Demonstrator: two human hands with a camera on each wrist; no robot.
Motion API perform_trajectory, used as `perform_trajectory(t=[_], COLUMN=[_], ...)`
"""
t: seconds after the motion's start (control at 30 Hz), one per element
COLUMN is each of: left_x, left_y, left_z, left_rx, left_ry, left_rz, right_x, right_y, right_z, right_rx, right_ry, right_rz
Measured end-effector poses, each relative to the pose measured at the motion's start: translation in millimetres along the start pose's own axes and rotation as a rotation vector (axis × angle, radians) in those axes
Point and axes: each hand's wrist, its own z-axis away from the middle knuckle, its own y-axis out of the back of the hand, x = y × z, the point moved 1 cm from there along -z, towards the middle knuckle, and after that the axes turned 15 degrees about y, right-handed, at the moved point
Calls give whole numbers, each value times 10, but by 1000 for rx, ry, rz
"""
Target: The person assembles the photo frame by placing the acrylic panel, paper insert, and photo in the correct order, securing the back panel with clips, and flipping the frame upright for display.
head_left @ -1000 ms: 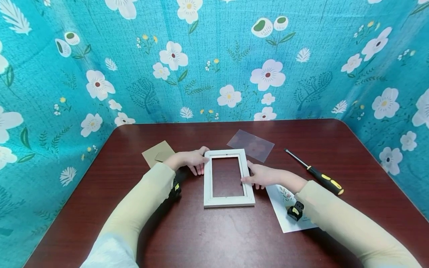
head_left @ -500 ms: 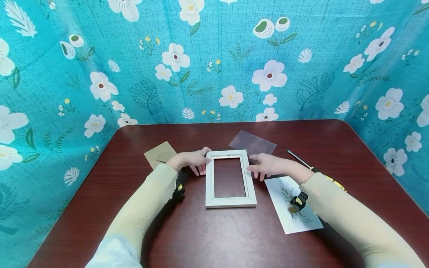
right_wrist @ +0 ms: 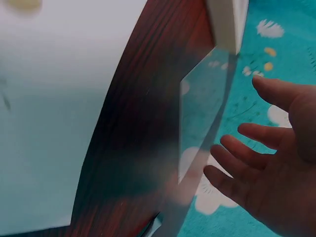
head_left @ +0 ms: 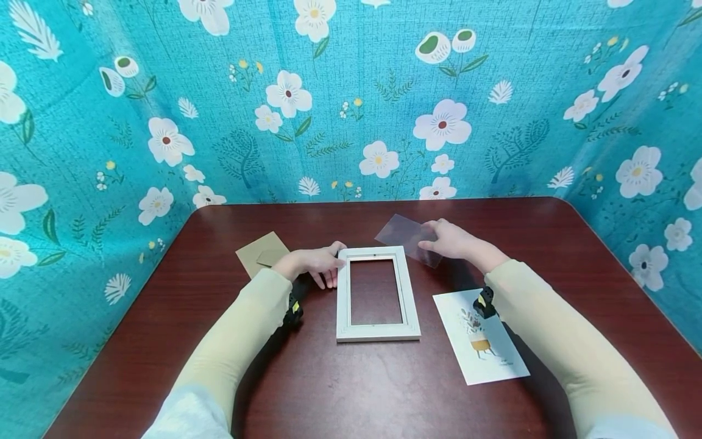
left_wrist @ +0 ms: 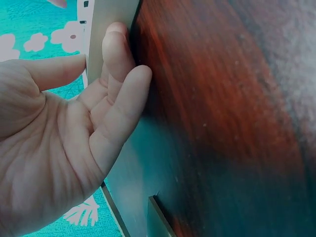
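A white picture frame point(head_left: 378, 332), with no panel in its opening, lies flat on the dark table. My left hand point(head_left: 318, 263) holds its upper left side, thumb over the top and fingers against the outer edge. In the left wrist view, the thumb and fingertips of my left hand point(left_wrist: 74, 123) meet the frame's side point(left_wrist: 111, 29). Over the clear plastic sheet point(head_left: 403, 235) behind the frame hovers my right hand point(head_left: 452, 239). From the right wrist, that hand point(right_wrist: 266, 163) shows spread fingers, apart from the sheet point(right_wrist: 200, 108).
A printed card point(head_left: 477, 350) with a plant picture lies right of the frame, under the right wrist. To the left sits a tan backing board point(head_left: 258, 247) with a flap. The right forearm hides the screwdriver in the head view. A floral curtain point(head_left: 329, 110) hangs behind the table point(head_left: 307, 384).
My right hand has let go of the frame's right side and moved up and right, over the plastic sheet. The left hand stays on the frame. The right arm now covers the screwdriver.
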Motion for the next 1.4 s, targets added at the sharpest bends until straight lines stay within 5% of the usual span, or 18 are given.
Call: perform_trajectory(t=[0.57, 1.4], left_x=[0, 5], left_y=[-35, 1], left_z=[9, 4], left_rx=[-1, 16], left_ry=[2, 4], left_rz=[8, -34], right_x=[364, 238], right_y=[3, -46], right_z=[-54, -161], right_rx=[-64, 5], right_ry=[-149, -199], right_rz=[109, 110])
